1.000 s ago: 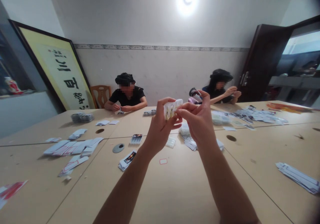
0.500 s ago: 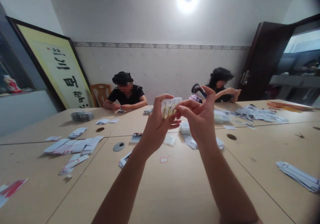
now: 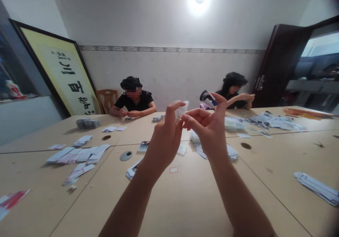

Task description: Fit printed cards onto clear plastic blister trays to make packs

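My left hand (image 3: 166, 138) is raised over the table, its fingers closed on a small clear plastic tray (image 3: 181, 110), which is tilted nearly edge-on. Touching the tray's lower right edge are the pinched thumb and forefinger of my right hand (image 3: 209, 127); whatever lies between those tips is too small to make out. A dark, blue-ended card or packet (image 3: 208, 97) is tucked in the raised fingers of my right hand. Beneath the hands, another clear tray (image 3: 182, 149) lies on the table (image 3: 185, 201), partly hidden by my left hand.
Two people (image 3: 134, 99) (image 3: 234, 92) sit across the table. White card stacks (image 3: 76, 155) lie left, more cards (image 3: 316, 187) right, and a heap of cards (image 3: 275, 120) far right. Bundled packs (image 3: 87, 123) stand far left. Cable holes (image 3: 245, 146) and a grey cap (image 3: 126, 155) mark the tabletop.
The tray in my left hand has turned from facing me to nearly edge-on, so its contents no longer show clearly. My right hand has shifted slightly left, with the dark piece tilting along.
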`<state>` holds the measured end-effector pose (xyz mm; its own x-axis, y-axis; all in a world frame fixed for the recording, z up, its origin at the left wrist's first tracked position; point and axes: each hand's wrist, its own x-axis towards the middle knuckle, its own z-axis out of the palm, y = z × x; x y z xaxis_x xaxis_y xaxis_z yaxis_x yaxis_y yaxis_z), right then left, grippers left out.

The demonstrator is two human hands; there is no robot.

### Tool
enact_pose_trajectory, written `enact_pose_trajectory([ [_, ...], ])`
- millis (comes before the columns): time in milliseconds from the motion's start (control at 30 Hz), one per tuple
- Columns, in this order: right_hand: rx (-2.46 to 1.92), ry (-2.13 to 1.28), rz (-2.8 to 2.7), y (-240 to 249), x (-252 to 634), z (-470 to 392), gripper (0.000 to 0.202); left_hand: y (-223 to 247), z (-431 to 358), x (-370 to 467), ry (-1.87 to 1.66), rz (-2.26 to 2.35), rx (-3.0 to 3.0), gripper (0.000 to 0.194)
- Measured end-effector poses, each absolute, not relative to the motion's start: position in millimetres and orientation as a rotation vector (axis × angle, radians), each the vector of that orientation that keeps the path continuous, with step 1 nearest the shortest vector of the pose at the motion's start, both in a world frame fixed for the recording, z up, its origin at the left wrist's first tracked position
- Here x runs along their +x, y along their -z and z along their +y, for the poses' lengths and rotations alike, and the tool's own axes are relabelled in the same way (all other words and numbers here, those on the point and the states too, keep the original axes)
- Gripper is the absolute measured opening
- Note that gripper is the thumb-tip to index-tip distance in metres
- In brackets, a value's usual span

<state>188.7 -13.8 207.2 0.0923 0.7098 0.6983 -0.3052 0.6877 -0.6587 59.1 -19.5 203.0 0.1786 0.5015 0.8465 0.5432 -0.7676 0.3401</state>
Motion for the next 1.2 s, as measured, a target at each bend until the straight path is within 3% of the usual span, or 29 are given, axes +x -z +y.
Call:
enact_pose_trajectory([
  [600, -0.349, -0.822, -1.227, -204.7, 190.8, -5.9, 0.064, -199.4, -16.1, 61.0, 1.676, -1.048, -2.535, 0.035],
  [800, -0.362, -0.870, -1.249, -204.2, 196.0, 1.0, 0.074, -200.1, -14.5, 60.9, 1.639, -1.085, -2.516, 0.034],
  [1200, -0.331, -0.891, -1.269, -205.2, 200.0, 4.5, 0.076, -200.0, -15.0, 60.3, 1.592, -1.084, -2.546, 0.034],
])
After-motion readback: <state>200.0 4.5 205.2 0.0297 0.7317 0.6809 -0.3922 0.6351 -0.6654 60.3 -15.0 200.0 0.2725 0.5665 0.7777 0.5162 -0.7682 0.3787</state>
